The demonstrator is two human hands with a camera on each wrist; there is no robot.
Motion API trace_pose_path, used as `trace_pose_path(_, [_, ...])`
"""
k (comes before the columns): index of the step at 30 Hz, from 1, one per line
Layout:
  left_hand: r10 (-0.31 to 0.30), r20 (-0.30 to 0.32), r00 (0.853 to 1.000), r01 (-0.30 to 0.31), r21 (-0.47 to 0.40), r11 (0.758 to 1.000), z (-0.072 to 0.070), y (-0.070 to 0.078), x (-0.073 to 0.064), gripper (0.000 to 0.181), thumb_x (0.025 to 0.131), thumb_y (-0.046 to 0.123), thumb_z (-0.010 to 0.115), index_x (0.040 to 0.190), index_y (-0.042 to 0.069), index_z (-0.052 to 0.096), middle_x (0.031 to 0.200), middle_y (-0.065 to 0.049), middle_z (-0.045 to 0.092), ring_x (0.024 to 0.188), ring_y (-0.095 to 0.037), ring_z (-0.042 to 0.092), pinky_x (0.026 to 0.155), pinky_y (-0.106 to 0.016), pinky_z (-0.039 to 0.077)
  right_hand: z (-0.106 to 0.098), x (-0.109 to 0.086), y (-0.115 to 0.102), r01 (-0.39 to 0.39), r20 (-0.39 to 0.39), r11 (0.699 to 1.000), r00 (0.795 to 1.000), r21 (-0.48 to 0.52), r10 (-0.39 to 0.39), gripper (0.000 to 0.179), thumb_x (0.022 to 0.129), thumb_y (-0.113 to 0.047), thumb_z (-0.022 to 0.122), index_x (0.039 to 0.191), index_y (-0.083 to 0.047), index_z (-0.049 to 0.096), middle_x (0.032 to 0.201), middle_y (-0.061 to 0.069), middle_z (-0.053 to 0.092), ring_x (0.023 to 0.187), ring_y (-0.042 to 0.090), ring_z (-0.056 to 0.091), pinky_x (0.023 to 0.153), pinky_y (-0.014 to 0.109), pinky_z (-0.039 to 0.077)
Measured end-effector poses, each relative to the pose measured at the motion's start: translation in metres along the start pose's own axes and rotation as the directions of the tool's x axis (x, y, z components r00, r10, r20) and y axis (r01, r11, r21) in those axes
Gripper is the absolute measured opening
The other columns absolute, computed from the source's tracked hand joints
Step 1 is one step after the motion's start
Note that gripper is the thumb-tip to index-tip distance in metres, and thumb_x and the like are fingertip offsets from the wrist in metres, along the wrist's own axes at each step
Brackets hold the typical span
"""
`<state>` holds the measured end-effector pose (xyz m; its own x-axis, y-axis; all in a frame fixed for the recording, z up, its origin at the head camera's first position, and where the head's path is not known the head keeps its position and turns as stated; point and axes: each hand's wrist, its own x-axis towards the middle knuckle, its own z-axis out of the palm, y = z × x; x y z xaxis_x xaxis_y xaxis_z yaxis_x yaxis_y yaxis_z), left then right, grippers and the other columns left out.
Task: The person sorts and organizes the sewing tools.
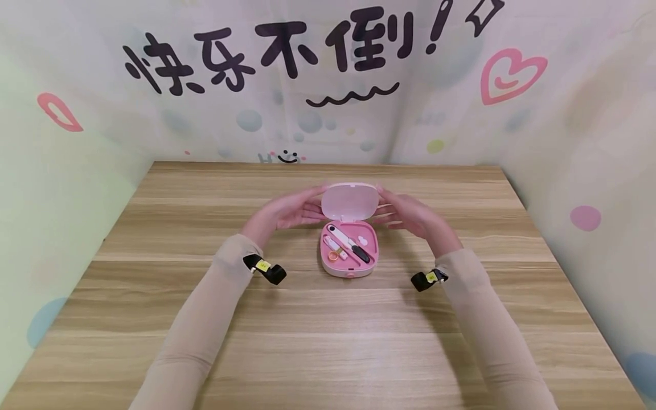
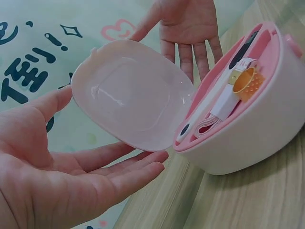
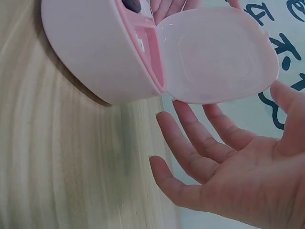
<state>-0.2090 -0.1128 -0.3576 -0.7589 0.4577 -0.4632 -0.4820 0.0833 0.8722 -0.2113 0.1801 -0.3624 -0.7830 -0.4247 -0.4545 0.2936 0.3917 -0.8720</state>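
A small pink and white sewing box (image 1: 350, 272) stands on the table, its translucent lid (image 1: 350, 203) raised at the back. At the lid's left side is my left hand (image 1: 299, 208), thumb tip touching the edge and fingers extended beside and behind it. My right hand (image 1: 410, 215) mirrors this on the right side, fingers spread, thumb at the lid's edge. Inside the pink tray lie a white tool with a black end (image 1: 348, 243), a gold thimble (image 2: 248, 84), a white tape-like piece (image 2: 225, 104) and a small white piece (image 1: 363, 240).
The wood-grain table (image 1: 328, 341) reaches back to a printed wall cloth (image 1: 328, 131) with black lettering and coloured shapes. A black strap with a camera sits on each wrist, such as the left strap (image 1: 263, 267).
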Motion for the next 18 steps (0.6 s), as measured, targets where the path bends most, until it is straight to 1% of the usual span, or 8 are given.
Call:
trace_pose_path(3, [0.036, 0.000, 0.999, -0.036, -0.011, 0.999, 0.001, -0.003, -0.003, 0.066, 0.114, 0.032, 0.041, 0.159, -0.014, 0.026, 0.159, -0.037, 0.036, 0.150, -0.048, 0.038, 0.128, -0.046, 0.034, 0.000, -0.002, 0.003, 0.024, -0.002, 1.000, 1.000, 0.004, -0.024, 0.078, 0.112, -0.056, 0.032, 0.160, 0.005, 0.033, 0.160, 0.030, 0.043, 0.149, 0.046, 0.042, 0.128, 0.062, 0.026])
trace_pose_path(7, [0.089, 0.021, 0.996, -0.090, 0.011, 0.996, 0.002, -0.010, -0.007, 0.061, 0.114, 0.026, 0.043, 0.160, -0.011, 0.028, 0.161, -0.035, 0.036, 0.151, -0.047, 0.038, 0.129, -0.047, 0.033, 0.002, -0.006, 0.010, 0.061, -0.003, 0.998, 0.998, 0.000, -0.061, 0.073, 0.113, -0.051, 0.034, 0.161, 0.004, 0.034, 0.161, 0.029, 0.043, 0.150, 0.046, 0.042, 0.129, 0.063, 0.024])
trace_pose_path(10, [0.125, 0.046, 0.991, -0.127, 0.037, 0.991, 0.002, -0.016, -0.009, 0.059, 0.114, 0.023, 0.043, 0.160, -0.011, 0.029, 0.163, -0.034, 0.036, 0.153, -0.045, 0.036, 0.129, -0.046, 0.031, 0.004, -0.009, 0.015, 0.080, -0.006, 0.997, 0.997, 0.010, -0.080, 0.071, 0.114, -0.048, 0.037, 0.160, 0.005, 0.035, 0.161, 0.029, 0.042, 0.150, 0.046, 0.040, 0.130, 0.062, 0.022])
trace_pose_path(15, [0.158, 0.063, 0.985, -0.161, 0.049, 0.986, 0.003, -0.023, -0.013, 0.058, 0.114, 0.019, 0.043, 0.159, -0.014, 0.029, 0.166, -0.031, 0.031, 0.157, -0.041, 0.030, 0.131, -0.045, 0.026, 0.007, -0.013, 0.020, 0.097, -0.005, 0.994, 0.995, 0.044, -0.097, 0.067, 0.114, -0.042, 0.040, 0.159, 0.008, 0.033, 0.161, 0.030, 0.039, 0.152, 0.046, 0.036, 0.130, 0.062, 0.021])
trace_pose_path(18, [0.172, 0.070, 0.983, -0.177, 0.085, 0.980, 0.002, -0.026, -0.016, 0.057, 0.113, 0.019, 0.045, 0.158, -0.014, 0.032, 0.167, -0.030, 0.032, 0.158, -0.040, 0.028, 0.132, -0.045, 0.023, 0.007, -0.016, 0.024, 0.109, 0.005, 0.992, 0.994, 0.059, -0.109, 0.066, 0.114, -0.038, 0.041, 0.160, 0.009, 0.029, 0.163, 0.031, 0.036, 0.154, 0.046, 0.032, 0.131, 0.063, 0.019])
